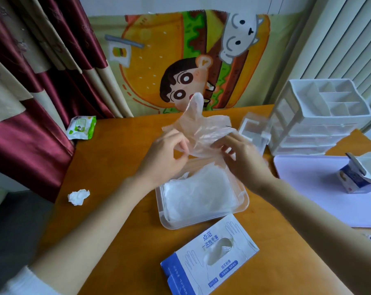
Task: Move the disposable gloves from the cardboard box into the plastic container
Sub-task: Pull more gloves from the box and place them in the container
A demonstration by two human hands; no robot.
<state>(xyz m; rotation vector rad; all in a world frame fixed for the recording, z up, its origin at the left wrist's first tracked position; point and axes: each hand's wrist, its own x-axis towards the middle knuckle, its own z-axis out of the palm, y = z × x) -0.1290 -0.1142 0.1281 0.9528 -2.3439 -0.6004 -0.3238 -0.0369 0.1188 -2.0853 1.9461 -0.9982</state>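
Pinching with left hand (pixel 165 155) and right hand (pixel 243 157), we hold one glove (pixel 201 128) over the plastic container (pixel 167 225). Its raised finger points to twelve o'clock.

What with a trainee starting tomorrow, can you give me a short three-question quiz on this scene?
1. True or false: the container already holds a stack of gloves.
2. How many hands grip the raised glove? A none; B one; C two.
3. Fill in: the box lies ___ the person than the container does.

Key
1. True.
2. C: the left hand and the right hand both pinch it.
3. Nearer.
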